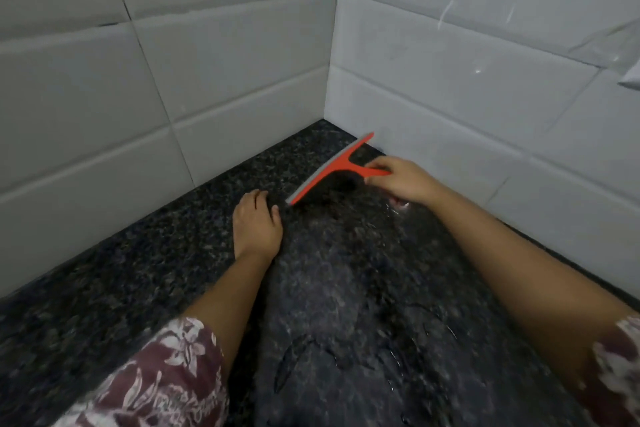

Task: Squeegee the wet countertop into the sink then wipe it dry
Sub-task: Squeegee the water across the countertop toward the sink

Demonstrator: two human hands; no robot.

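— Left first?
— Left hand (256,229) flat on the tabletop (121,288), fingers spread, holding nothing, just beside the near tip of the blade. Floral sleeve (166,374) low in view.
— And that side of the stone?
— Looks duller there, no plain puddles; could be dry or already cleared, hard to tell through the blur.
— Middle?
— Squeegee (332,168), orange with a grey rubber edge, set slantwise in the far corner, far tip just beside the right-hand tile wall (450,97), near tip close to the left fingers. Blade apparently down on the stone, though contact too blurred to swear to.
— Water?
— Wet sheen (363,322) from the blade toward the viewer, with glints and curved puddle edges lower down. Plenty left to push.
— Right?
— Right hand (405,182), grip pinched shut on the squeegee handle, close by the right wall.
— Sink?
— Not in view. Presumably somewhere toward the viewer, given the blade parked at the far corner.
— So how far along?
— Early, by the look of it: placed for a stroke starting at the back corner, wet band in front of the blade not yet drawn off. Remaining: pulling that water to the sink, likely more passes, then the whole drying wipe. No cloth visible anywhere.
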